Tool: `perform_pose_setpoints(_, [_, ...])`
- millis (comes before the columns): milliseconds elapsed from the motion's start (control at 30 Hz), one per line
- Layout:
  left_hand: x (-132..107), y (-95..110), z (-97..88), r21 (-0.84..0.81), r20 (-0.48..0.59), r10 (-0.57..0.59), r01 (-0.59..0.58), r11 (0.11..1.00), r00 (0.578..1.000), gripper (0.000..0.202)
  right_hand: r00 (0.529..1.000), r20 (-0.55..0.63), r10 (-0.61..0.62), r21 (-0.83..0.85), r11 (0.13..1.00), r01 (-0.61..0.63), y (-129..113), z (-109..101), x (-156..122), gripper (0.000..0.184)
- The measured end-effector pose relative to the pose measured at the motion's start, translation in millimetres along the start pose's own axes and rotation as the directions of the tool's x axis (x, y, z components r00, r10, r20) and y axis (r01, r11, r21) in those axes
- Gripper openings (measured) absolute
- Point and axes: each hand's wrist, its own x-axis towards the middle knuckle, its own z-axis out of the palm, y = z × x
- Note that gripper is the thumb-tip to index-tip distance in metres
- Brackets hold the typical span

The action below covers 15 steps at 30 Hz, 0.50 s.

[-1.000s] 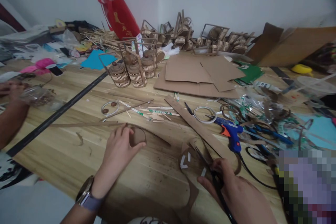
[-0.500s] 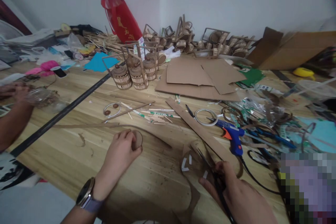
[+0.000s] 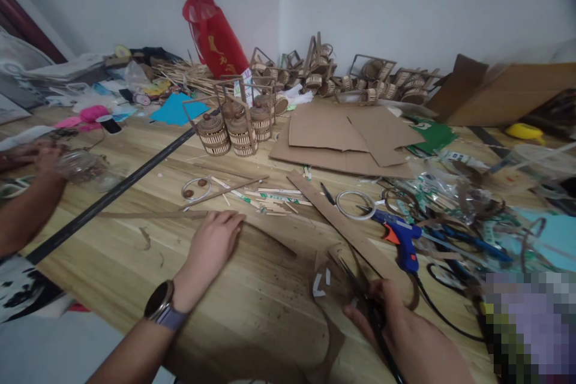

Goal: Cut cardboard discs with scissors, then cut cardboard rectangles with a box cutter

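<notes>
One right grip (image 3: 396, 324) wrapped round black scissors (image 3: 369, 303), left grip (image 3: 215, 244) at brown strip (image 3: 271, 238), hold unclear

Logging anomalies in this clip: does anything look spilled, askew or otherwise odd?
Dark specks are scattered on the tabletop left of the scissors, like loose debris. By the wall, small slatted baskets lie jumbled, some tipped, whereas the nearer group stands upright. Nothing looks clearly damaged.

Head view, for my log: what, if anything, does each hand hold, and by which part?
The right hand holds scissors by the handles; whether the left hand holds anything is hidden.
</notes>
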Motion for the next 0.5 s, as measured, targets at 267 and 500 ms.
perform_pose_setpoints(267, [13,-6,7.9,0.005,-0.089,0.199,-0.2,0.98,0.976,0.03,0.999,-0.002,-0.054,-0.057,0.997,0.054,7,9,-5,0.034])
perform_pose_setpoints(500, [-3,-9,7.4,-0.023,-0.264,0.278,-0.294,0.956,0.924,0.033,0.994,0.073,-0.078,0.063,0.995,0.073,12,7,-7,0.037])
